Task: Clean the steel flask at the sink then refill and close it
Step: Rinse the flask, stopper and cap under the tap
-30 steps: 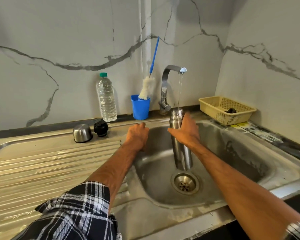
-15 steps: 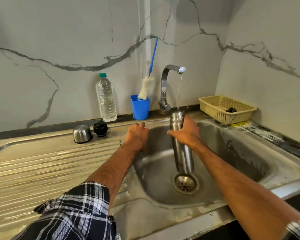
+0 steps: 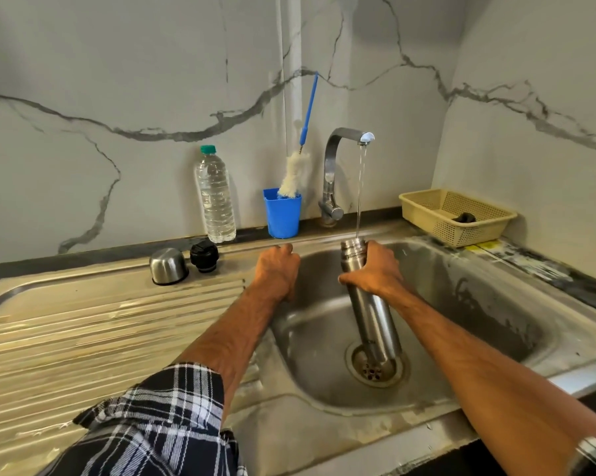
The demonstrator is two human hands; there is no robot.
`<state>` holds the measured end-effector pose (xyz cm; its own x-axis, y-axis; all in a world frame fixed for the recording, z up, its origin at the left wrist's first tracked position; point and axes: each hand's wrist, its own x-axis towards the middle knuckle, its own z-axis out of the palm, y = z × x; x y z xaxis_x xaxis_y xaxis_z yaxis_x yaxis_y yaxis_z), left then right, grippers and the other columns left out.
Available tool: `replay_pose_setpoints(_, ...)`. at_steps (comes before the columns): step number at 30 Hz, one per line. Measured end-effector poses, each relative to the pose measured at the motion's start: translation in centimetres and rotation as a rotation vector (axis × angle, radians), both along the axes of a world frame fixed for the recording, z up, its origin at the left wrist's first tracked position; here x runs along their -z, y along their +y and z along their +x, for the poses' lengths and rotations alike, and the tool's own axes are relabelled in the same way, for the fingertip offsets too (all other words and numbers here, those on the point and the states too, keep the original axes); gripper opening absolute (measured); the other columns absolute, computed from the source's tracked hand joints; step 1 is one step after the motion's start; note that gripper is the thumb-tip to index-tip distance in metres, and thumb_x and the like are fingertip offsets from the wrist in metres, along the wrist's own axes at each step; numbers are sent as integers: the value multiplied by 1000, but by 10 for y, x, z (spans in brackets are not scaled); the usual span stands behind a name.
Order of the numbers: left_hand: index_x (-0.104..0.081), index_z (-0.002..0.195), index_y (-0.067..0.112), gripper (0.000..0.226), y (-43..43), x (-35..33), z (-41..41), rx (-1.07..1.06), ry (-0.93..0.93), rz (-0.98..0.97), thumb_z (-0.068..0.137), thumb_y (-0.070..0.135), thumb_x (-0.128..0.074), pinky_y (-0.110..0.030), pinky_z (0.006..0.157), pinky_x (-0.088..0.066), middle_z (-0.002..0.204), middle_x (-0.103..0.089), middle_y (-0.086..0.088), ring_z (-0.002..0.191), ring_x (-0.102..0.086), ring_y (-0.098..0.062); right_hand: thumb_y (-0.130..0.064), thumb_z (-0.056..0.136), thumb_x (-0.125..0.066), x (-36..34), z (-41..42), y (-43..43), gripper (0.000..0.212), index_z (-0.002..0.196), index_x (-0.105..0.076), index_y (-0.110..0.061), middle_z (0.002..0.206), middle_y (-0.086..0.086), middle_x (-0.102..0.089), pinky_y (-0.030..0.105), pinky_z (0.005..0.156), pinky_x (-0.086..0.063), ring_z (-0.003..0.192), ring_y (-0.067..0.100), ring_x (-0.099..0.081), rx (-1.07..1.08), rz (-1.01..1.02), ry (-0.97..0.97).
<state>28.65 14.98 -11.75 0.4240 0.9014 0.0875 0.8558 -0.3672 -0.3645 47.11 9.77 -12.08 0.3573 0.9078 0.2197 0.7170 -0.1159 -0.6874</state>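
Down in the sink (image 3: 468,304), the steel flask (image 3: 373,324) stands nearly upright over the drain (image 3: 370,372), its mouth under the stream (image 3: 360,187). My right hand (image 3: 375,274) wraps around its neck, and my left hand (image 3: 277,269) curls over the rim. Wet steel could slip through my fingers, or the flask could overflow.

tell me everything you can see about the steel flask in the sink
The steel flask is a slim, brushed-metal cylinder with a narrower threaded neck, open, no cap on. It stands almost upright in the sink, top tilted slightly left, its base over the drain; whether it touches the drain is unclear. The right hand grips it just below the neck. A thin stream of water from the tap falls into its mouth.
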Motion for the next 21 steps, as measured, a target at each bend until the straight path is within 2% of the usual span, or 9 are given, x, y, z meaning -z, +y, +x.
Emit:
replay_pose_setpoints(4,-55,137,13,69,1,0,-1,1,-5,-6,79,36,-85,-37,100,-52,134,-51,-7,120,-55,-24,-28,74,-87,-6,-2,-3,65,124,-48,-15,105,-2,-55,30,79,-44,91,15,-52,29,138,2)
replay_pose_setpoints(7,-54,138,13,70,0,0,-1,-3,-3,-15,79,36,-85,-38,101,-52,134,-50,-7,120,-55,-25,-24,72,-88,0,-3,-4,69,127,-49,-14,112,4,-62,26,72,-48,86,14,-57,-18,2,-7)
replay_pose_setpoints(8,-54,138,13,70,1,0,0,-2,-3,-17,79,36,-85,-39,101,-51,135,-50,-8,120,-55,-25,-24,72,-88,0,-1,-3,67,126,-49,-14,110,4,-63,25,69,-47,82,12,-58,-12,13,-16)
replay_pose_setpoints(11,-54,138,13,70,0,-1,0,-10,-6,-17,79,36,-85,-38,101,-52,135,-50,-8,120,-54,-25,-26,73,-87,-5,1,-1,61,120,-48,-16,100,0,-61,24,64,-44,76,8,-55,39,156,18)
replay_pose_setpoints(14,-54,138,12,71,-1,0,2,-6,1,-13,79,37,-85,-38,99,-52,135,-50,-8,120,-55,-25,-24,70,-90,3,1,-1,72,128,-49,-15,112,4,-64,28,75,-51,86,15,-59,-11,-32,-34)
replay_pose_setpoints(16,-54,138,12,71,0,-2,4,4,5,-8,79,37,-85,-38,99,-52,134,-50,-8,119,-55,-25,-30,68,-90,2,2,-1,76,130,-49,-14,114,3,-62,35,87,-53,96,20,-60,33,9,-21)
replay_pose_setpoints(18,-55,137,13,69,1,-3,2,-5,5,-6,80,37,-84,-37,97,-52,133,-50,-8,118,-55,-25,-33,68,-89,-3,1,2,77,130,-49,-16,116,5,-63,37,90,-52,101,23,-61,63,69,-1)
replay_pose_setpoints(19,-55,136,13,67,1,-2,2,-13,4,-6,80,37,-84,-37,96,-52,133,-50,-8,118,-55,-24,-32,68,-89,-5,-2,2,76,131,-50,-16,117,6,-63,34,88,-50,101,23,-61,50,10,-72)
replay_pose_setpoints(21,-57,135,14,65,0,-2,5,-9,3,-6,80,36,-84,-37,96,-52,133,-51,-8,117,-56,-24,-31,68,-89,4,-5,-3,74,131,-52,-17,120,7,-64,34,87,-50,106,26,-63,9,-196,-334)
